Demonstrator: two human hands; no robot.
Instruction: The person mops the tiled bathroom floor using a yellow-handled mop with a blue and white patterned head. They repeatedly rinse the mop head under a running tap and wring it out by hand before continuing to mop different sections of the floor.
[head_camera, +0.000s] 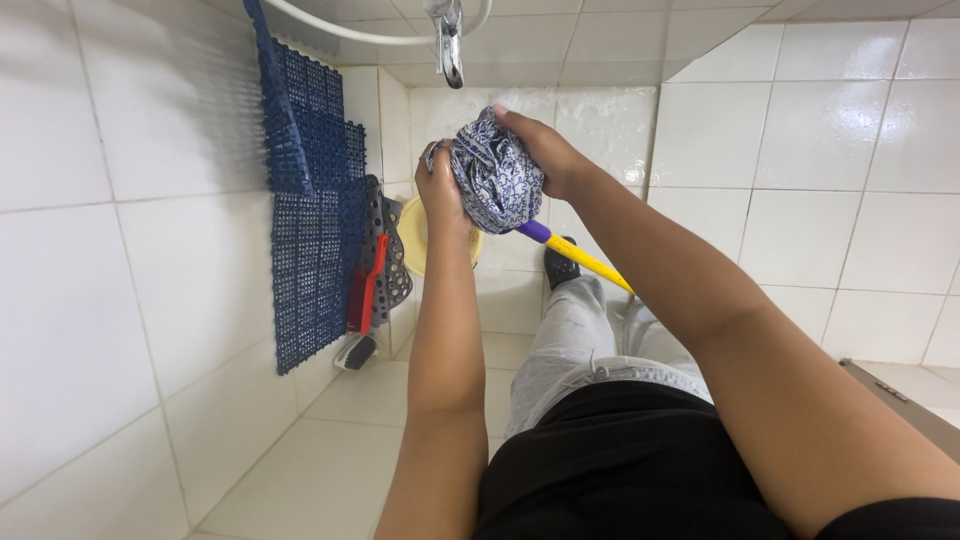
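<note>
A bundle of blue-and-white patterned cloth (495, 175), the head of a mop, is clamped between both my hands below a metal tap (449, 45). My left hand (440, 190) grips its left side and my right hand (545, 150) presses on its upper right. A purple collar and a yellow handle (580, 258) run from the cloth down to the right, behind my right forearm. A yellow bucket (418, 235) sits on the floor under the cloth, mostly hidden by my left arm.
Blue plastic grid mats (312, 200) lean against the left tiled wall, with a dark perforated mat and a red brush (366, 290) beside them. My leg in grey trousers (570, 330) and dark shoe (558, 265) stand on white floor tiles. A white hose curves by the tap.
</note>
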